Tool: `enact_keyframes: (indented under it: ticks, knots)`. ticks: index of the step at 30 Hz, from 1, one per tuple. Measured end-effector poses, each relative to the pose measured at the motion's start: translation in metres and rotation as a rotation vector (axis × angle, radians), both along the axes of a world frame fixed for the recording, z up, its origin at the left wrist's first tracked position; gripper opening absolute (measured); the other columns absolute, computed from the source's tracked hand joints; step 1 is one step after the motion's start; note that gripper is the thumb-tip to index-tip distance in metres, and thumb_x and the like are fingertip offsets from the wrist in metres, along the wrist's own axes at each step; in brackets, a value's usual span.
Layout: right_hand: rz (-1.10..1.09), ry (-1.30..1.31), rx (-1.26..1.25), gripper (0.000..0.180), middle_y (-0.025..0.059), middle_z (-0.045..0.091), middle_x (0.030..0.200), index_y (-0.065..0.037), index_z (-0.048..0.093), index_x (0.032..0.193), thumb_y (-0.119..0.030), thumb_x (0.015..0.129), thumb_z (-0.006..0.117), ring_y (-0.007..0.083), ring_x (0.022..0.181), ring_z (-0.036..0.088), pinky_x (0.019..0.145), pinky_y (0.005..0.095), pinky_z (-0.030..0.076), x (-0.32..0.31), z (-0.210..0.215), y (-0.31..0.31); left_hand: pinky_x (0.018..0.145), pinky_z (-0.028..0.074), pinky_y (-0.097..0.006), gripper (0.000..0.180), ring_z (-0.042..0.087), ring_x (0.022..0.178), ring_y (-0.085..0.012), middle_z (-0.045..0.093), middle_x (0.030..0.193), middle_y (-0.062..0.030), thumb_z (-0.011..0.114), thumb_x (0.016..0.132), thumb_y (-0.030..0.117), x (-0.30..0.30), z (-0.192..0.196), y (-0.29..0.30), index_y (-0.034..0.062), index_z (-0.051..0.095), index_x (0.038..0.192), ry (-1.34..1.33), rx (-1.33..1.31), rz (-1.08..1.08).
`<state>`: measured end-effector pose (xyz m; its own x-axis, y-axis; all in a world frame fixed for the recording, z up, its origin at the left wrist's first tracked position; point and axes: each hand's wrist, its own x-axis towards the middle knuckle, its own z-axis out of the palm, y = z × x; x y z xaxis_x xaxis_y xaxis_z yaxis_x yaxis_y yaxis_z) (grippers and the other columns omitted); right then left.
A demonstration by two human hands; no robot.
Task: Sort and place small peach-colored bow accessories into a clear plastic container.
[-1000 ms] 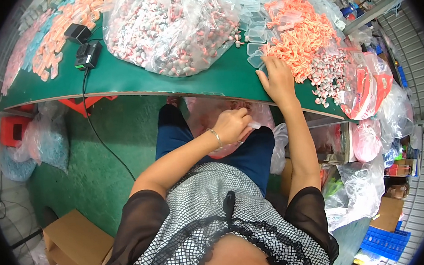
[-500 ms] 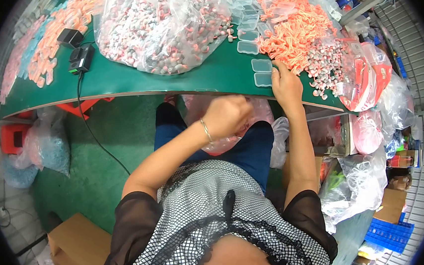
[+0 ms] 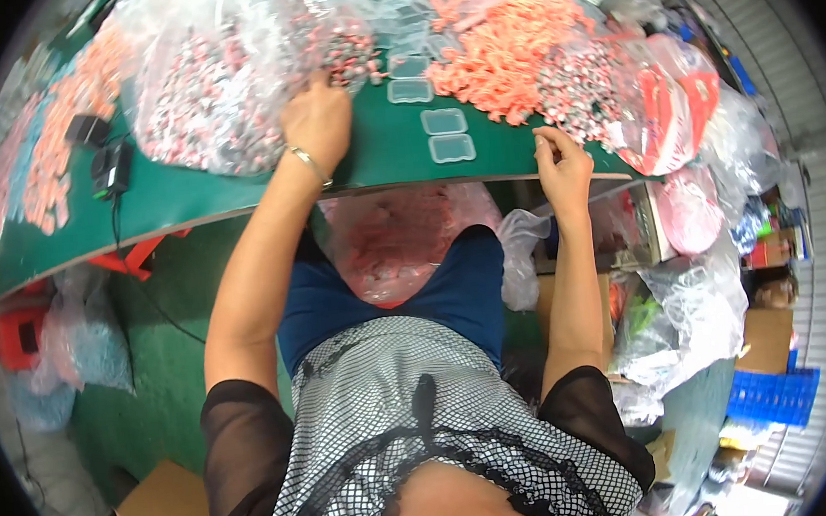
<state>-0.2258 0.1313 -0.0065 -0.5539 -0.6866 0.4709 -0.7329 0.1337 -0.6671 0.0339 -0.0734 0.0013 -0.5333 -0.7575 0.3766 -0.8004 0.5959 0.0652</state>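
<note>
My left hand [image 3: 317, 122] reaches over the green table [image 3: 381, 163] to the opening of a big clear plastic bag [image 3: 164, 108]. Its fingertips are at the small grey-and-pink pieces [image 3: 351, 57] spilling out there; the hand's back hides most of the fingers. At the table's front edge on the right, my right hand [image 3: 564, 166] has its fingers curled together, and whatever may be in them is too small to make out. It lies just below a pile of small grey-and-pink pieces [image 3: 574, 90]. Between the hands lie two small clear plastic boxes [image 3: 451, 148].
Orange cord bundles [image 3: 502, 37] are heaped at the back right, beside a red-and-white plastic bag [image 3: 668, 102]. Black adapters [image 3: 111, 168] with a cable lie on the left. A clear bag of pinkish pieces [image 3: 393, 245] sits below the table edge between my knees.
My left hand has swung from above my lap up to the bag's opening. My right hand has left the clear box and shifted right along the table edge. The view has turned slightly.
</note>
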Motion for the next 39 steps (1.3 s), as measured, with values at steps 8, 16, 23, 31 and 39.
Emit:
enact_keyframes:
  ticks: [8,16,23,31,39]
  knots:
    - [-0.215,0.512,0.233,0.012,0.0069,0.065,0.085,-0.010,0.068,0.093,-0.013,0.081,0.067,0.0293,0.082,0.064,0.072,0.0418,0.049,-0.050,-0.008,0.034,0.070,0.056,-0.042,0.018,0.067,0.083,-0.0354,0.063,0.101,-0.0163,0.064,0.076,0.000,0.006,0.008,0.004,0.0032,0.069,0.093,0.020,-0.028,-0.140]
    - [-0.208,0.512,0.309,0.013,0.0119,0.066,0.091,-0.007,0.067,0.093,-0.011,0.081,0.068,0.0332,0.087,0.064,0.074,0.0449,0.051,-0.041,-0.001,0.031,0.072,0.052,-0.042,0.008,0.065,0.081,-0.0344,0.065,0.091,-0.0131,0.066,0.080,0.006,-0.003,-0.018,0.046,0.0055,0.070,0.088,0.624,0.356,-0.550]
    - [0.019,0.150,0.100,0.012,0.0084,0.065,0.086,-0.003,0.067,0.093,-0.007,0.082,0.071,0.0180,0.067,0.059,0.064,0.0301,0.048,0.001,0.012,0.012,0.071,0.052,-0.041,0.007,0.066,0.080,-0.0317,0.066,0.088,-0.0118,0.067,0.081,0.007,0.001,-0.019,0.057,0.0048,0.070,0.087,0.720,0.420,-0.461]
    - [0.270,-0.088,-0.019,0.011,0.0064,0.065,0.084,-0.001,0.067,0.093,-0.003,0.083,0.071,0.0106,0.064,0.054,0.061,0.0243,0.045,0.056,0.006,-0.024,0.065,0.051,-0.040,0.013,0.064,0.073,-0.0301,0.062,0.080,-0.0131,0.072,0.080,0.014,-0.010,-0.016,0.059,0.0045,0.070,0.088,0.566,0.432,-0.373]
    - [0.223,0.332,0.039,0.012,0.0024,0.063,0.085,-0.013,0.068,0.090,-0.019,0.080,0.072,0.0226,0.086,0.059,0.078,0.0381,0.038,0.055,-0.014,-0.040,0.067,0.049,-0.043,0.011,0.062,0.076,-0.0317,0.061,0.080,-0.0125,0.072,0.079,0.016,-0.056,-0.018,0.083,0.0054,0.068,0.083,0.677,0.386,-0.386]
